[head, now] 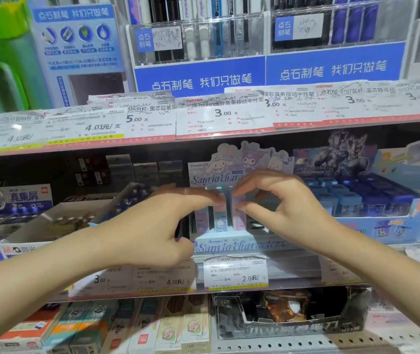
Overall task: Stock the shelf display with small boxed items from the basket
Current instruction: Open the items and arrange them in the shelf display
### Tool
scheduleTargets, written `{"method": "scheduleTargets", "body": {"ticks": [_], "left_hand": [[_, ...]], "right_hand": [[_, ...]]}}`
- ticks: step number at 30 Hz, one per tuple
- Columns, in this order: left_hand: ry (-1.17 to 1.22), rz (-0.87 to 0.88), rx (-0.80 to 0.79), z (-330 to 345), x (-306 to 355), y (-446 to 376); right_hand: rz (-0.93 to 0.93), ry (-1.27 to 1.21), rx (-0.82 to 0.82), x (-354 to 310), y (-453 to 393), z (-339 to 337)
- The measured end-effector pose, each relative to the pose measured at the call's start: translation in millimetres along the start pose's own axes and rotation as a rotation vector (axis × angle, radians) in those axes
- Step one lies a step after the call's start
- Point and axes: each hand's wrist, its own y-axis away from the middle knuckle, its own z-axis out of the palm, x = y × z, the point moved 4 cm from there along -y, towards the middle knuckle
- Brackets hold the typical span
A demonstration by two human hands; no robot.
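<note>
Two bare forearms are reaching in from the bottom corners toward a stationery shelf (229,290) lined with price tags. In the foreground, on the lower shelf, flat packets (137,325) and a dark open carton (290,320) are sitting under the arms. The left hand (152,226) is stretching its fingers (203,198) flat across the tops of the small boxed items (219,218), its thumb resting at the front left corner of the pastel cartoon display box (239,245). The right hand (280,210) is pinching the top of one upright pale pink box (238,213) between thumb and forefinger, standing it in the front row beside the others. The two hands are nearly meeting at the fingertips. To the right, a blue display tray (382,213) of small blue cases is sitting just beside the cartoon box; to the left, a white open carton (58,221) is standing. Farther back and above, clear pen racks (198,39) with blue banners are filling the upper shelf.
</note>
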Motion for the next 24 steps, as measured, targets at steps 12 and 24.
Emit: {"method": "scheduleTargets", "body": {"ticks": [12, 24], "left_hand": [[-0.006, -0.035, -0.035, -2, 1, 0], [0.008, -0.004, 0.260, -11, 11, -5]], "right_hand": [[0.066, -0.156, -0.077, 18, 7, 10], [0.023, -0.301, 0.052, 3, 17, -10]]}}
